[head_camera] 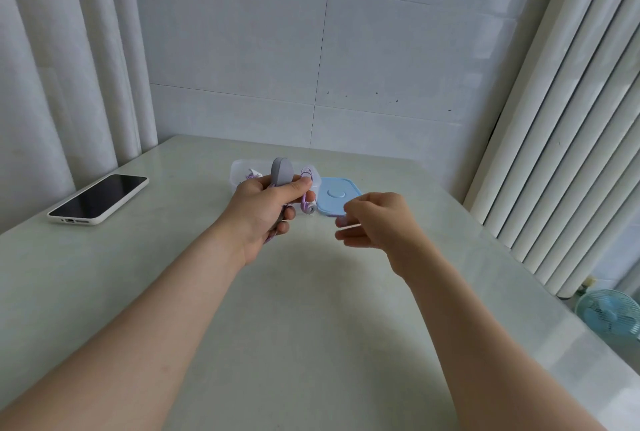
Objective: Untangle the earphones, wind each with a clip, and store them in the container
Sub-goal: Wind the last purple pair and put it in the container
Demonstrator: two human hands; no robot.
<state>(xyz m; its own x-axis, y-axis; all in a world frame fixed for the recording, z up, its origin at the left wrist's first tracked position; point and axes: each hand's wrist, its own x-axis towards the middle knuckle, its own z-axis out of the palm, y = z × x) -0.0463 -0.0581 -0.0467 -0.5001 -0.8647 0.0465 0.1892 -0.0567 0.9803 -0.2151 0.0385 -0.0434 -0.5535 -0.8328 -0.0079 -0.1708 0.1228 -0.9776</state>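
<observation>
Above table (311, 292), grips grey clip (281, 170) and purple earphones (305, 202) in left hand (266, 208), winding seemingly unfinished; curls right hand (374, 219) loosely, blurred, grasp unclear. Beyond, lid (337, 200) off, container (239, 169) open, apparently holding one set already; storing this one left.

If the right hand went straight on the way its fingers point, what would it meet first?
Likely the purple earbud hanging by the left hand, which grips the grey clip. How far the right hand sits from it in depth is unclear.
</observation>
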